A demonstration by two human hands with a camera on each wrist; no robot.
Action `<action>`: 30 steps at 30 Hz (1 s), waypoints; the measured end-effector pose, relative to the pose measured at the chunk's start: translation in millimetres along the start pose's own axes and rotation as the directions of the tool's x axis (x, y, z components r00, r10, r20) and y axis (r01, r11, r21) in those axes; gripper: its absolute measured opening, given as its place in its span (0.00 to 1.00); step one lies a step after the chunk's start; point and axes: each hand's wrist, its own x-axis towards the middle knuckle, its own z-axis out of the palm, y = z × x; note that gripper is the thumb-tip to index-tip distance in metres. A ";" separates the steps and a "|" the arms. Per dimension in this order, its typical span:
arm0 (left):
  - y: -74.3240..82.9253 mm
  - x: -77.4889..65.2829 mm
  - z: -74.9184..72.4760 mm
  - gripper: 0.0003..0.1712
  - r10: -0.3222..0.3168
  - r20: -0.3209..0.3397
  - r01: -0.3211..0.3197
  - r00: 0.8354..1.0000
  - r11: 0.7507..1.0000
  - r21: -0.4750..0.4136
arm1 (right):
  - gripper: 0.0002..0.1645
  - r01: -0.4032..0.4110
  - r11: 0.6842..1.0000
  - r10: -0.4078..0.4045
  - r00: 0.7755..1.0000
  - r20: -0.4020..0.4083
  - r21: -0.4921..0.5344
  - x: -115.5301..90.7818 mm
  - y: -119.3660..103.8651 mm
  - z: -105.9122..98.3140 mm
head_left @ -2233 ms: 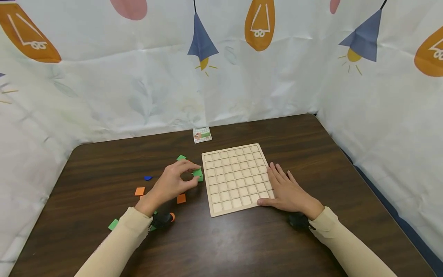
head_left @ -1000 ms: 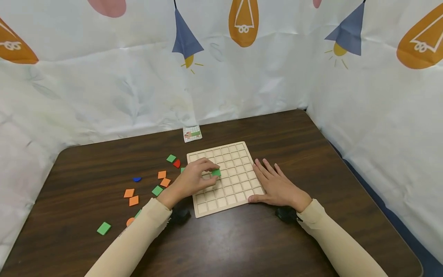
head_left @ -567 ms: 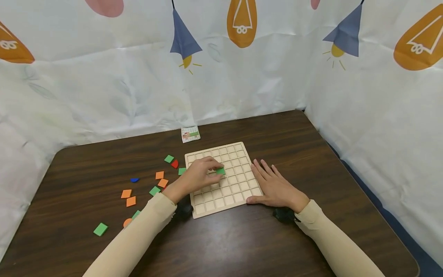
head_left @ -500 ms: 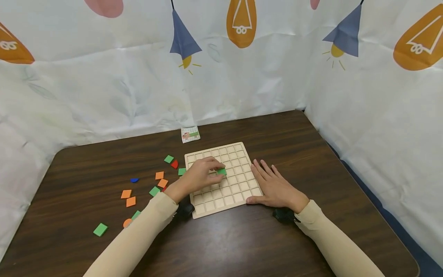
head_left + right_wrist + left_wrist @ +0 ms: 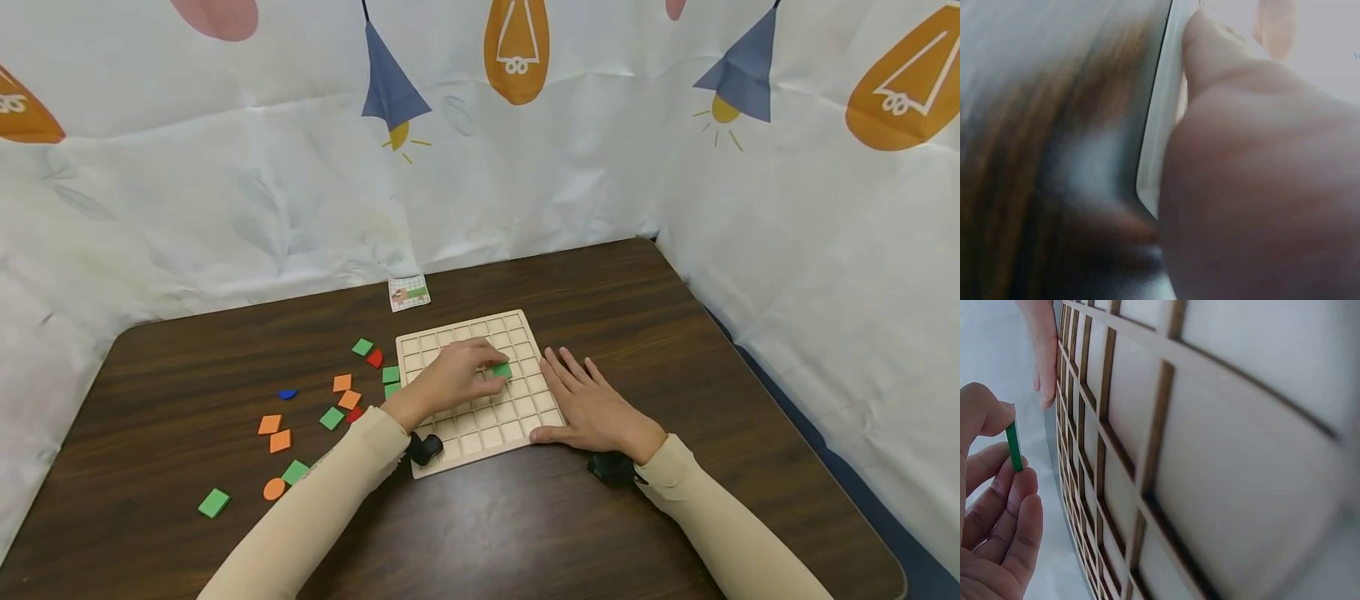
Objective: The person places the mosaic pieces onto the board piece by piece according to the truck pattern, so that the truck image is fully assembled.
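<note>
My left hand (image 5: pixel 463 375) pinches a green square tile (image 5: pixel 502 370) between thumb and fingers, over the middle of a pale wooden grid board (image 5: pixel 480 454). In the left wrist view the tile (image 5: pixel 1014 447) is seen edge-on, held apart from the board's raised grid lines (image 5: pixel 1102 425). With fingers spread straight, my right hand (image 5: pixel 596 408) rests along the board's right edge, its thumb at the near right corner. The right wrist view shows that hand (image 5: pixel 1260 169) large and blurred against the board's side (image 5: pixel 1157 125).
Left of the board lie loose green tiles (image 5: pixel 214 502), orange squares (image 5: pixel 270 425), an orange disc (image 5: pixel 274 488), red pieces (image 5: pixel 375 357) and a blue half-round piece (image 5: pixel 287 394). A small printed card (image 5: pixel 409 293) lies behind the board on the dark table (image 5: pixel 600 292). Patterned cloth (image 5: pixel 300 192) hangs behind.
My left hand has carried the green tile from left of the board rightward to over its middle. My right hand stays at the board's right edge. The head view has shifted slightly.
</note>
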 end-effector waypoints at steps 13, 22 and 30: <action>9.0 27.1 16.0 0.17 0.014 0.041 -0.015 0.999 1.000 0.005 | 0.69 -0.012 1.000 0.012 1.000 0.011 -0.001 -4.8 -1.0 0.7; 9.7 42.4 17.0 0.13 -0.002 0.078 -0.002 0.997 0.999 0.044 | 0.68 0.001 1.000 -0.001 1.000 0.011 0.011 -2.4 -2.4 1.7; 11.1 49.9 18.0 0.16 -0.006 0.119 -0.001 0.993 0.998 0.055 | 0.68 -0.009 1.000 0.008 1.000 0.016 0.020 -1.8 -1.8 -0.8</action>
